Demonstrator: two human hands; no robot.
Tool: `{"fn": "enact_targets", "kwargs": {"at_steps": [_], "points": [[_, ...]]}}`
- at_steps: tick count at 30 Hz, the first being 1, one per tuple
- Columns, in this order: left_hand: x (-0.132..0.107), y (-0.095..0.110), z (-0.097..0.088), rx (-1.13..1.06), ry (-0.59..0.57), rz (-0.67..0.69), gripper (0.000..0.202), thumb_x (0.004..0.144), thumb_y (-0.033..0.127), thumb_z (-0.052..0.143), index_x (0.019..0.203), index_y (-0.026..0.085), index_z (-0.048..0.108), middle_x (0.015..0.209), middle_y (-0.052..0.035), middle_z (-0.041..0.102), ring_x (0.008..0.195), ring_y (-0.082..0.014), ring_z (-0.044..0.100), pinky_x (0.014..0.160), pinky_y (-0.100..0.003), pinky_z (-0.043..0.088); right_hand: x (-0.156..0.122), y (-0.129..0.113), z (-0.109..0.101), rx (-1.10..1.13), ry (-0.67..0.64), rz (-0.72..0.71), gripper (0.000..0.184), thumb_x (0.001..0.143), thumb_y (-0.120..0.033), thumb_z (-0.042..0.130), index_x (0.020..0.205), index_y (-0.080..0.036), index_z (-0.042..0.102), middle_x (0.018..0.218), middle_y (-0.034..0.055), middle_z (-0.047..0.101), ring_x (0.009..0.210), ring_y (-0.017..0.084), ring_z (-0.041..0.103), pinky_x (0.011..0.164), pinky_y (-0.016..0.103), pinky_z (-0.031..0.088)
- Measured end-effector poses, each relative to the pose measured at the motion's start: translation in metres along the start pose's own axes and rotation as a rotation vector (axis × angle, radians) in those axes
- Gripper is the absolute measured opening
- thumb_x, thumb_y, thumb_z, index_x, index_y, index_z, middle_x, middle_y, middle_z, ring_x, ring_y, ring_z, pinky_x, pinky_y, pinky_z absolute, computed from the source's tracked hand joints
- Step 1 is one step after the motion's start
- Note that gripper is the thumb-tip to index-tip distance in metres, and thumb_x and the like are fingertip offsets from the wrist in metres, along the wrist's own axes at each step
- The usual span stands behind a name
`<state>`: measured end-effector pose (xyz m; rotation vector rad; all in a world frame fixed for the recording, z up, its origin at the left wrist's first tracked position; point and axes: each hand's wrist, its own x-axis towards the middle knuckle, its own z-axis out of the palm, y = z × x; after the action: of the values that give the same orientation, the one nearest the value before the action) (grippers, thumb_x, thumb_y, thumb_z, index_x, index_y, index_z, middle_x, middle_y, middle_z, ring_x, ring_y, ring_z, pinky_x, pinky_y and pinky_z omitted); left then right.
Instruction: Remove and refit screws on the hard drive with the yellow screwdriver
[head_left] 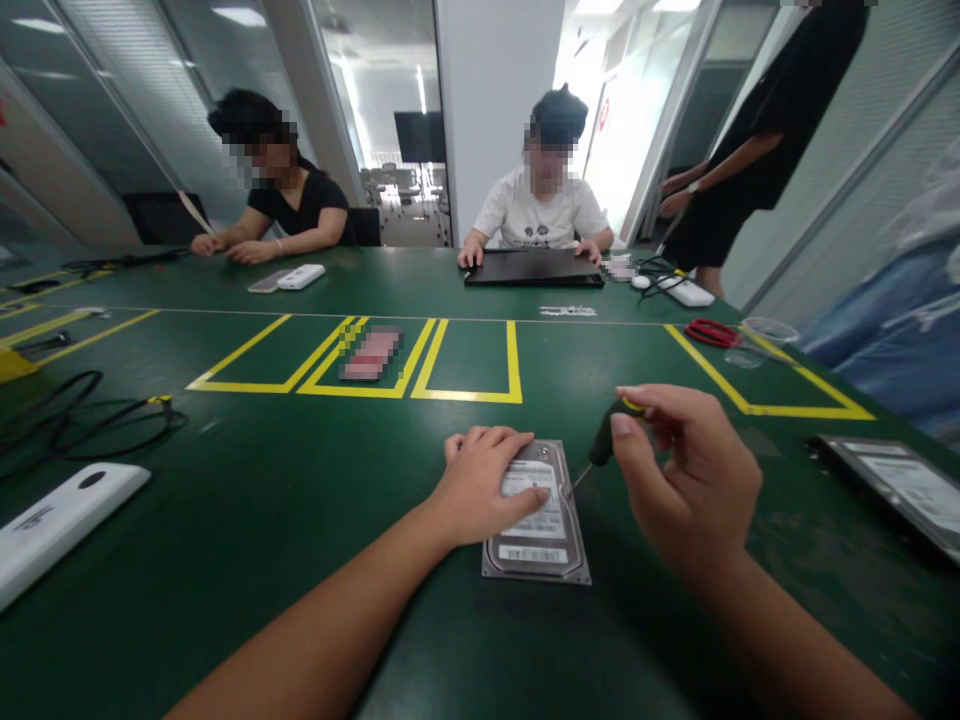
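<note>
A silver hard drive (536, 570) with a white printed label lies on the green table in front of me. My left hand (487, 480) rests across its left side, thumb on the label and fingers over the far edge, holding it down. In my right hand (686, 475) is a screwdriver (602, 440) with a dark green handle and a yellow end. Its thin shaft slants down to the left, and its tip meets the drive's right edge near a notch in the label. Whether the tip sits in a screw is too small to tell.
Another hard drive (892, 480) lies at the right. A white power bank (67, 520) and black cables (97, 420) are on the left. Yellow tape (465, 396) marks boxes ahead; a red cable coil (711, 333) sits beside a clear cup (761, 342). Two people sit opposite, another stands.
</note>
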<state>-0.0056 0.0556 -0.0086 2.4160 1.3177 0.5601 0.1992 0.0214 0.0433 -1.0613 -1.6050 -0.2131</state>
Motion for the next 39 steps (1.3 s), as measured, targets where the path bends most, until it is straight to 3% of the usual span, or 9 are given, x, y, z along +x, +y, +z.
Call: {"fn": "enact_targets", "kwargs": {"at_steps": [4,11,22,32,36,39], "points": [[-0.0004,0.0001,-0.0009,-0.003,-0.007,-0.001,0.065,0.084,0.062,0.058,0.14,0.031,0.049,0.136,-0.0052,0.056,0.123,-0.0335,0.046,0.098,-0.053,0.032,-0.0031,0.0006,-0.0002,0.058,-0.036,0.059,0.031,0.086,-0.016,0.061,0.116,-0.022,0.062,0.108,0.0052,0.067,0.077,0.016,0.055,0.066,0.033,0.045],[-0.0015,0.0007,-0.0002,-0.01,-0.004,-0.003,0.064,0.084,0.061,0.06,0.14,0.031,0.049,0.136,-0.0039,0.057,0.123,-0.0322,0.046,0.098,-0.052,0.032,0.0028,-0.002,0.0017,-0.024,0.005,-0.069,0.023,0.08,-0.02,0.074,0.1,-0.018,0.062,0.089,0.0027,0.059,0.076,0.014,0.053,0.063,0.03,0.041],[-0.0011,-0.0022,0.0031,0.0,0.022,0.012,0.064,0.084,0.062,0.06,0.139,0.031,0.05,0.134,-0.0032,0.058,0.122,-0.0316,0.047,0.097,-0.052,0.032,-0.0029,-0.0026,-0.0007,0.144,-0.068,0.011,0.03,0.088,-0.013,0.056,0.116,-0.02,0.064,0.115,0.0066,0.067,0.095,0.02,0.062,0.071,0.035,0.047],[-0.0005,-0.002,0.0021,0.003,0.02,0.008,0.064,0.083,0.061,0.061,0.139,0.032,0.049,0.134,-0.0038,0.058,0.122,-0.0325,0.047,0.097,-0.053,0.032,0.0023,-0.0034,-0.0004,0.04,-0.023,-0.061,0.025,0.082,-0.016,0.069,0.107,-0.016,0.067,0.097,0.0055,0.063,0.079,0.014,0.058,0.061,0.028,0.043],[-0.0005,-0.0022,0.0022,-0.001,0.016,0.009,0.064,0.084,0.061,0.061,0.139,0.032,0.048,0.134,-0.0033,0.058,0.121,-0.0317,0.047,0.097,-0.052,0.032,0.0013,-0.0031,-0.0012,0.125,-0.056,-0.063,0.026,0.09,-0.013,0.054,0.112,-0.017,0.067,0.11,0.0081,0.067,0.101,0.02,0.063,0.079,0.036,0.049],[-0.0006,-0.0021,0.0021,0.0,0.015,0.011,0.064,0.084,0.061,0.061,0.139,0.032,0.049,0.134,-0.0031,0.058,0.122,-0.0312,0.047,0.097,-0.052,0.032,0.0009,-0.0027,-0.0012,0.098,-0.061,-0.069,0.028,0.089,-0.011,0.055,0.113,-0.017,0.066,0.107,0.0071,0.068,0.098,0.019,0.064,0.082,0.037,0.05]]}}
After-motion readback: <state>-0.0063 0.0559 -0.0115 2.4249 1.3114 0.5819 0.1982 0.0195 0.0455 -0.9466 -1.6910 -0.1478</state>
